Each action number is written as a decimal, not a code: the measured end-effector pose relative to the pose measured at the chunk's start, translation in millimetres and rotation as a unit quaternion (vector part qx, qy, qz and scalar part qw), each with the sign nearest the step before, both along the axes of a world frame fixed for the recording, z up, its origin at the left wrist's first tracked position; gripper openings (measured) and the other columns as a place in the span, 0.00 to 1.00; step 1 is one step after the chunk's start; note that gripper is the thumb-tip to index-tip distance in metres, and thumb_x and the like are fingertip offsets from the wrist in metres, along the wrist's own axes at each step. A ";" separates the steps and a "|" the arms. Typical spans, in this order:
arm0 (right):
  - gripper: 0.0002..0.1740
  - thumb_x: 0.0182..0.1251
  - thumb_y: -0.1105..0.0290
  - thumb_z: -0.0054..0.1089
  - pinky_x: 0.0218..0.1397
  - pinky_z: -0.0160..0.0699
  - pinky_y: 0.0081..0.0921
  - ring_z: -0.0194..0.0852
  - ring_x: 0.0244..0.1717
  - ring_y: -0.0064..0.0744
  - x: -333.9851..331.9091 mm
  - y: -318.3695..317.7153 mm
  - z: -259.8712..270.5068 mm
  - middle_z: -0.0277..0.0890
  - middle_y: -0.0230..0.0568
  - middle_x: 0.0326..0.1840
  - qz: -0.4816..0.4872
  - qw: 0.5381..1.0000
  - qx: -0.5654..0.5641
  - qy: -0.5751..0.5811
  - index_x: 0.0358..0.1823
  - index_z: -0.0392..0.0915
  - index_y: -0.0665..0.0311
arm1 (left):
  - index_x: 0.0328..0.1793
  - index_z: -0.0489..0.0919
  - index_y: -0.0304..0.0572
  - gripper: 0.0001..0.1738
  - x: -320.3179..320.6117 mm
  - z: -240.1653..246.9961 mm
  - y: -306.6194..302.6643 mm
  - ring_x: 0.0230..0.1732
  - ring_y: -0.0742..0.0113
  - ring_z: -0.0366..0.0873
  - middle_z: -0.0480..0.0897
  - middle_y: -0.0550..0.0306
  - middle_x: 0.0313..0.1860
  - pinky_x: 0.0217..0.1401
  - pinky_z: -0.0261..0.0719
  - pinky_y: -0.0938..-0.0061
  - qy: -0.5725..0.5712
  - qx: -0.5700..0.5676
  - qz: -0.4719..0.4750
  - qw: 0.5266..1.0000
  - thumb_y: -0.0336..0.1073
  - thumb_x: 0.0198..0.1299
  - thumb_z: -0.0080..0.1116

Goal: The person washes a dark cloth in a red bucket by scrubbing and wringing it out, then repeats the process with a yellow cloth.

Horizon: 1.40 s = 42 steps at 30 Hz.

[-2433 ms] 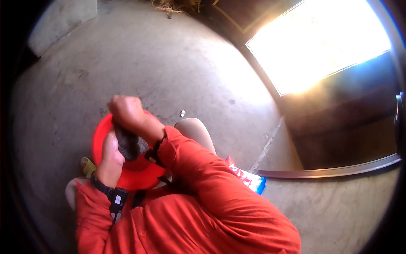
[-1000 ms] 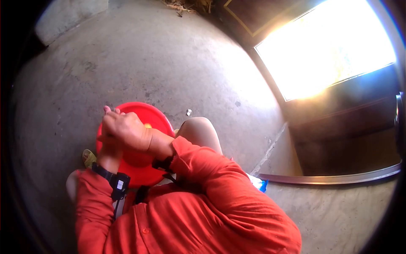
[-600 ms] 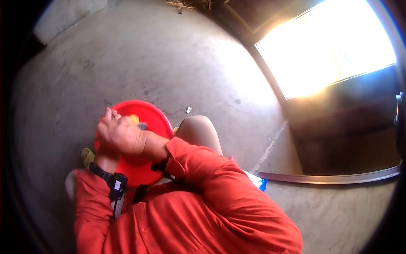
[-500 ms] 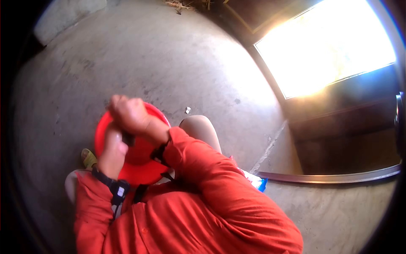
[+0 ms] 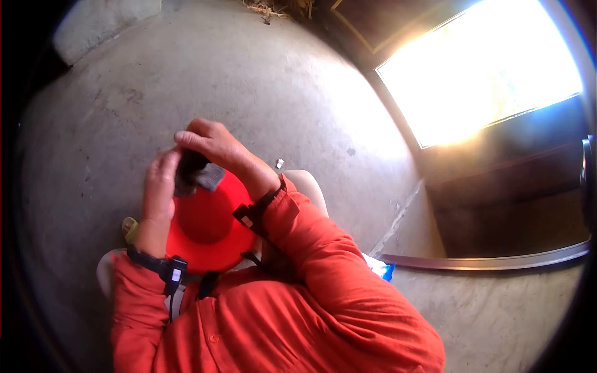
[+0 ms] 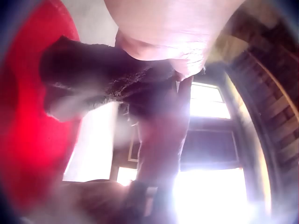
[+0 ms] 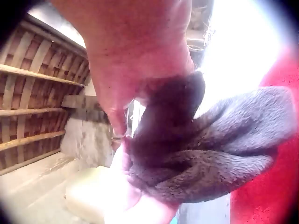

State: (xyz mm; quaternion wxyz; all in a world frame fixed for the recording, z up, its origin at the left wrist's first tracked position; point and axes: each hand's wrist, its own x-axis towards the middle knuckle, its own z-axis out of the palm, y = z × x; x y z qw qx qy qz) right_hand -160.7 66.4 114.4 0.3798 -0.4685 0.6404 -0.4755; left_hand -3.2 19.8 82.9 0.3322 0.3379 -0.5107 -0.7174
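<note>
Cloth: a dark grey cloth (image 5: pixel 198 175) is bunched between both hands, held in the air above the far rim of the red basin (image 5: pixel 205 233), not touching it.
Left grip: the left hand (image 5: pixel 158 186) cradles the near end of the cloth in its palm, fingers closed on it; the head view is blurred here, but the right wrist view shows the fabric (image 7: pixel 210 144) lying in that palm.
Right grip: the right hand (image 5: pixel 214 144) comes over from the top, fingers curled down and clenched on the upper end of the cloth.
Basin: it sits on the concrete floor (image 5: pixel 261 87) between the person's knees, directly beneath the hands.
Step in hand: it looks like working or wringing the cloth over the basin.
Doing it well: hold the two grips close together on the bundle and turn them against each other, so the fabric tightens rather than slides.
Placement: stay over the middle of the basin, not its rim, so drips land inside.
Risk: the loose corner hanging out toward the basin (image 6: pixel 60 100) may slip free; gather it into the left palm.
</note>
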 end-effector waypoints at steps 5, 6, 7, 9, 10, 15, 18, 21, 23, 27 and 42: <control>0.23 0.61 0.54 0.64 0.42 0.73 0.26 0.74 0.39 0.26 -1.0 18.0 -27.5 0.81 0.41 0.35 0.200 0.977 0.044 0.056 0.39 0.77 0.71 | 0.39 0.77 0.45 0.17 12.1 9.2 -5.4 0.36 0.68 0.80 0.81 0.59 0.37 0.40 0.79 0.73 0.155 0.168 0.016 0.973 0.50 0.67 0.51; 0.17 0.61 0.62 0.64 0.43 0.73 0.25 0.75 0.39 0.27 -0.4 18.6 -35.0 0.81 0.41 0.39 0.195 0.977 0.076 0.048 0.41 0.77 0.71 | 0.38 0.77 0.45 0.17 19.4 2.9 -10.2 0.38 0.64 0.81 0.82 0.57 0.38 0.40 0.80 0.72 0.168 0.187 -0.045 0.967 0.51 0.66 0.51; 0.15 0.60 0.65 0.63 0.43 0.73 0.25 0.75 0.39 0.28 0.3 20.1 -40.3 0.81 0.41 0.38 0.146 0.987 0.063 0.008 0.42 0.77 0.70 | 0.41 0.78 0.42 0.18 23.3 -21.4 -21.9 0.41 0.61 0.82 0.83 0.54 0.40 0.45 0.81 0.69 0.197 0.222 -0.033 0.954 0.50 0.67 0.50; 0.12 0.59 0.72 0.61 0.44 0.73 0.24 0.75 0.38 0.28 2.9 22.9 -43.8 0.81 0.41 0.37 0.046 0.996 0.036 -0.072 0.44 0.76 0.68 | 0.48 0.78 0.38 0.21 19.7 -17.9 -16.2 0.45 0.57 0.82 0.83 0.51 0.45 0.53 0.79 0.63 0.242 0.259 0.016 0.935 0.50 0.67 0.50; 0.13 0.59 0.73 0.61 0.45 0.73 0.24 0.75 0.39 0.28 -3.9 19.1 -22.3 0.80 0.41 0.38 0.032 0.992 -0.001 -0.124 0.45 0.76 0.67 | 0.49 0.77 0.36 0.22 14.0 0.5 -22.1 0.46 0.56 0.81 0.83 0.49 0.46 0.54 0.78 0.63 0.215 0.282 0.035 0.935 0.50 0.67 0.50; 0.15 0.53 0.82 0.55 0.42 0.74 0.23 0.72 0.39 0.24 15.3 9.3 -16.9 0.74 0.35 0.34 -0.039 0.975 -0.133 -0.174 0.44 0.70 0.64 | 0.55 0.75 0.35 0.22 10.2 -49.9 -26.9 0.52 0.55 0.78 0.80 0.48 0.52 0.60 0.74 0.63 0.178 0.310 0.023 0.934 0.47 0.67 0.51; 0.15 0.50 0.79 0.56 0.42 0.76 0.29 0.76 0.40 0.34 58.4 19.6 13.8 0.77 0.40 0.35 0.027 0.985 -0.168 0.022 0.42 0.71 0.62 | 0.47 0.75 0.44 0.16 4.9 -73.7 -23.4 0.44 0.66 0.77 0.79 0.59 0.41 0.51 0.76 0.70 0.266 0.154 -0.071 0.949 0.48 0.68 0.49; 0.07 0.52 0.72 0.58 0.37 0.78 0.32 0.79 0.37 0.40 64.9 12.1 16.1 0.77 0.43 0.33 0.062 0.955 -0.140 0.253 0.34 0.75 0.61 | 0.43 0.74 0.47 0.17 6.0 -65.6 0.9 0.42 0.75 0.73 0.76 0.65 0.39 0.52 0.72 0.76 0.268 0.164 -0.068 0.947 0.52 0.70 0.45; 0.05 0.54 0.68 0.57 0.31 0.78 0.33 0.79 0.34 0.40 62.5 1.3 -0.4 0.77 0.42 0.29 0.049 0.914 -0.098 0.390 0.29 0.77 0.60 | 0.47 0.74 0.46 0.19 0.8 -39.9 12.1 0.47 0.75 0.73 0.77 0.63 0.44 0.56 0.71 0.75 0.255 0.327 -0.029 0.910 0.52 0.71 0.42; 0.08 0.52 0.65 0.56 0.18 0.72 0.34 0.76 0.24 0.37 30.7 -12.8 -12.3 0.72 0.37 0.22 -0.045 0.816 -0.089 0.570 0.19 0.76 0.57 | 0.52 0.74 0.45 0.18 -23.0 -60.1 3.9 0.50 0.72 0.72 0.77 0.58 0.49 0.57 0.69 0.73 0.248 0.342 -0.004 0.906 0.49 0.71 0.41; 0.18 0.59 0.60 0.57 0.32 0.76 0.38 0.78 0.27 0.52 0.3 -16.0 -32.8 0.76 0.56 0.23 -0.219 0.946 -0.017 0.237 0.25 0.75 0.73 | 0.55 0.75 0.38 0.23 -15.8 -30.3 0.3 0.49 0.62 0.79 0.80 0.54 0.51 0.56 0.76 0.67 0.136 0.334 0.009 0.933 0.50 0.67 0.51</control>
